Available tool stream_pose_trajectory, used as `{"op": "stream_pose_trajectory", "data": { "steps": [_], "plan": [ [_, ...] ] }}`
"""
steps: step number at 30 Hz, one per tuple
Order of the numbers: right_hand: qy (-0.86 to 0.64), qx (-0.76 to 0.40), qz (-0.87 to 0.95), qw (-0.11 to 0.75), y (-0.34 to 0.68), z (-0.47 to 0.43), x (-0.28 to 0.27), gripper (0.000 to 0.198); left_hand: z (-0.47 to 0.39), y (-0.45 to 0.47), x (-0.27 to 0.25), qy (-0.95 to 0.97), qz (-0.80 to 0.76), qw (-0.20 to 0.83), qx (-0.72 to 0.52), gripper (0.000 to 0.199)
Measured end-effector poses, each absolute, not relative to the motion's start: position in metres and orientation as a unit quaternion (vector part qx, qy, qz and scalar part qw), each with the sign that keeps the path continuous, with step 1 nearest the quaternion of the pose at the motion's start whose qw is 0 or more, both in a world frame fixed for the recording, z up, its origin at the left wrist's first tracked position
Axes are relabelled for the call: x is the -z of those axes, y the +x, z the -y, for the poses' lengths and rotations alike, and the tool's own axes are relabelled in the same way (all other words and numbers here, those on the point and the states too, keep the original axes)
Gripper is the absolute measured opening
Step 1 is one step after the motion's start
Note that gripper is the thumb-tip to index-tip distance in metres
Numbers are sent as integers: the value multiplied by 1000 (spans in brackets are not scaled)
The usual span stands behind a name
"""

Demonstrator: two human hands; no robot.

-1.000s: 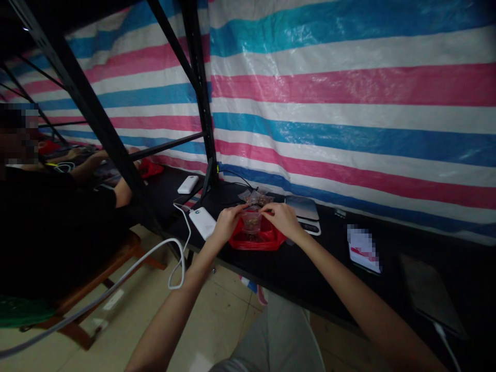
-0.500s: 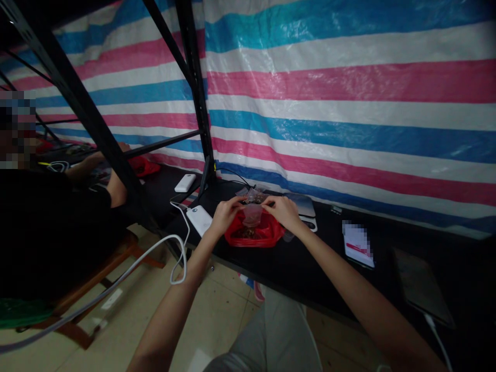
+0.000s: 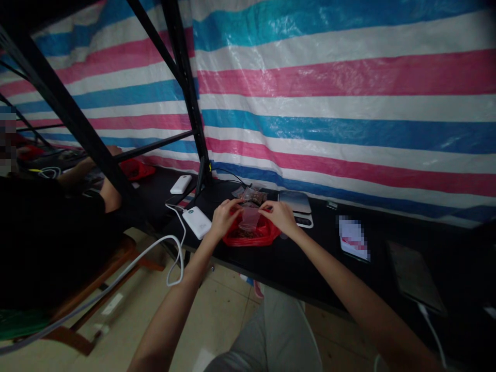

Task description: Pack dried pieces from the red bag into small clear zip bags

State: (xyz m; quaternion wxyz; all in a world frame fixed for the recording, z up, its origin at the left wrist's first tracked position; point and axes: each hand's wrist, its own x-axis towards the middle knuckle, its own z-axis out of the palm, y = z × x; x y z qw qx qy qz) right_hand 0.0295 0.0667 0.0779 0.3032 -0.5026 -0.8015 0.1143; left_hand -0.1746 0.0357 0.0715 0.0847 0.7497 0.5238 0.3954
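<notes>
Tight on the left: the power bank (image 3: 197, 222) sits just beside the left hand (image 3: 226, 218), a white cable (image 3: 155, 244) loops near that forearm, and the black post (image 3: 189, 103) rises beyond! Between the hands, the clear bag (image 3: 250, 219) fills the gap above the red bag (image 3: 251, 241). Straight ahead, filled bags (image 3: 254, 195) bar the way, the striped sheet (image 3: 329, 98) walling off the back. The scale (image 3: 295, 201) crowds the right hand (image 3: 280, 217) from behind. But here's a lane: bare table (image 3: 324, 228) between scale and phone (image 3: 354, 240)! Farther right, the tablet (image 3: 415, 276) narrows things again.
</notes>
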Motion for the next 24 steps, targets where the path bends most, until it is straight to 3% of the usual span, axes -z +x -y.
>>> {"op": "stream_pose_trajectory", "data": {
  "steps": [6, 11, 15, 21, 24],
  "plan": [
    [-492, -138, 786, 348, 34, -65, -80, 12, -37, -170, -66, 730, -516, 99, -438, 23],
    [-463, -174, 773, 396, 35, -63, -83, 12, -42, -168, -61, 748, -501, 139, -412, 57],
    [-449, -218, 755, 426, 40, -65, -77, 16, -43, -170, -57, 779, -509, 191, -313, 29],
    [-448, -216, 747, 441, 50, -74, -78, 19, -41, -168, -60, 761, -543, 178, -308, 22],
    [-392, -197, 789, 430, 47, -77, -85, 29, -39, -164, -63, 758, -546, 175, -311, 20]
  ]
}}
